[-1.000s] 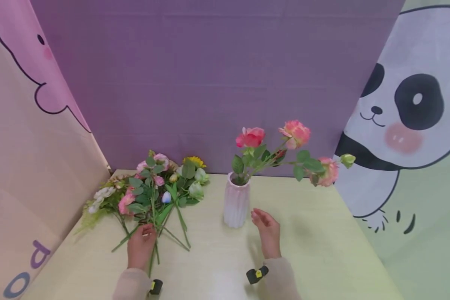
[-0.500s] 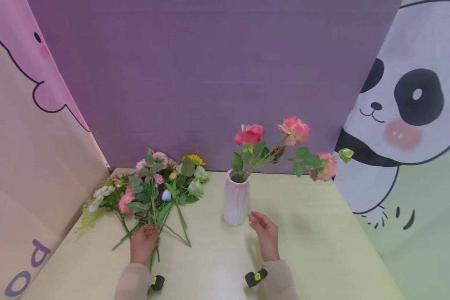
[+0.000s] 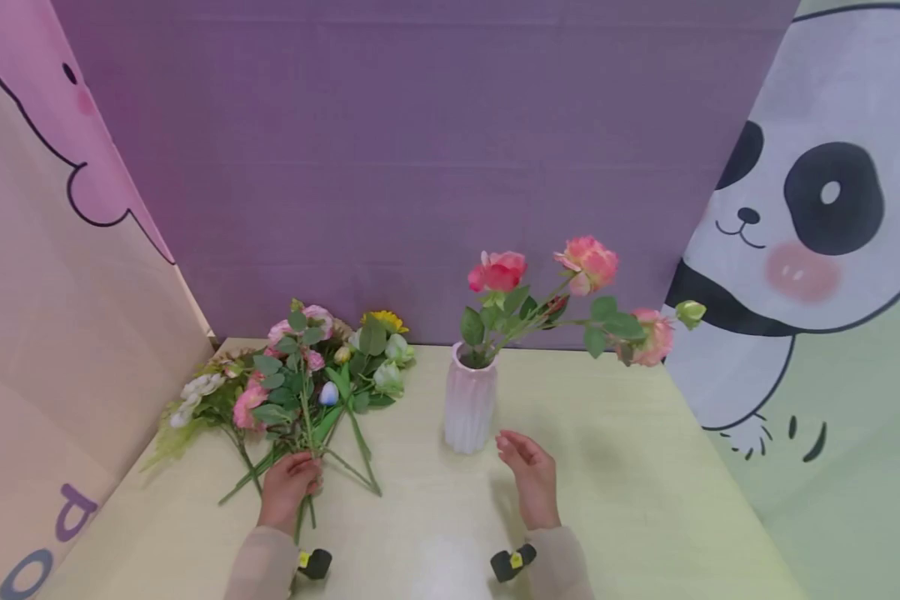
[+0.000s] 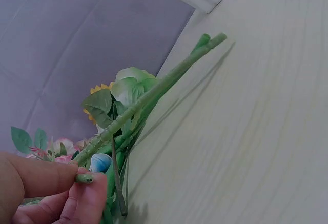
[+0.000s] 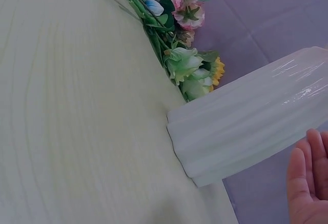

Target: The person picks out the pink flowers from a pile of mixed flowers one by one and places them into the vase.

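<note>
My left hand pinches a green flower stem between thumb and fingers, at the near side of a pile of artificial flowers. Which bloom that stem belongs to cannot be told. Just right of the pile's middle stands a pink-and-white ribbed vase, upright, with pink roses leaning out to the right. Beside the vase's lower right side is my right hand, fingers loosely bent and holding nothing. In the right wrist view a narrow gap separates the fingertips from the vase wall.
A yellow flower, pale green blooms and a blue-white tulip lie in the pile. Several stems cross on the pale table. A purple backdrop closes the rear, with a panda print on the right wall.
My left hand has shifted slightly right along the stems, and its fingers have closed more on one. The right hand hovers almost unmoved beside the vase. The head view has tilted a little.
</note>
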`<state>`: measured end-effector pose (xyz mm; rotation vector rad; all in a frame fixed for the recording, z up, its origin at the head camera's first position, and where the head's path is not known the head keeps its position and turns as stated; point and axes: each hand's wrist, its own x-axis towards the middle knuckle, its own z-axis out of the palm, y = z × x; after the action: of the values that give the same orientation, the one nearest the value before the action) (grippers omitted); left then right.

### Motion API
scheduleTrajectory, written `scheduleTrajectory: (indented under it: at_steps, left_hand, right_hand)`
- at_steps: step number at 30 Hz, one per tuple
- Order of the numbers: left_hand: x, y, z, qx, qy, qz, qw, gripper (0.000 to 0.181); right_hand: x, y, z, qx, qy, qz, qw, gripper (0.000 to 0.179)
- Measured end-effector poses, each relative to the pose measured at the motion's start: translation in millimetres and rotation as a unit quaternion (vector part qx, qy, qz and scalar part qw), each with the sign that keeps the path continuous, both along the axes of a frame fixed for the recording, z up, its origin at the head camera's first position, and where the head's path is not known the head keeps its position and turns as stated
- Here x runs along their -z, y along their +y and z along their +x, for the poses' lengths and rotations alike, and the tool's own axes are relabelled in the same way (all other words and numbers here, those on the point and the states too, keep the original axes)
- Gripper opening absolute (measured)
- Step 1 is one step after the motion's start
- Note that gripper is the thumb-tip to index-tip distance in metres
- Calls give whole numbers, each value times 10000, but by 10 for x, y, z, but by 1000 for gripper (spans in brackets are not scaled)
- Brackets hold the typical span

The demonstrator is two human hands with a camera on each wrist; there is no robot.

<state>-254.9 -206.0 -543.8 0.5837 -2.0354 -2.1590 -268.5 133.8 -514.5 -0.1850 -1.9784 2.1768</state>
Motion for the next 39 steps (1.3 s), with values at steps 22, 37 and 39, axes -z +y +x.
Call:
scheduleTrajectory:
  at_steps: [22,37,39]
  left_hand:
    - [-82,7,76,-343,-45,-1068,9937,28]
    - [-24,-57,99,-294,-20,-1247,9918,30]
    - [-33,-41,89,-291,-12,-1246,9918,30]
  right_hand:
    - [46,45,69,-105,-213,-47,9997,34]
    - [75,58,83,-86,-272,-82,9996,30]
    - [72,55,81,-86,-302,-39,9995,30]
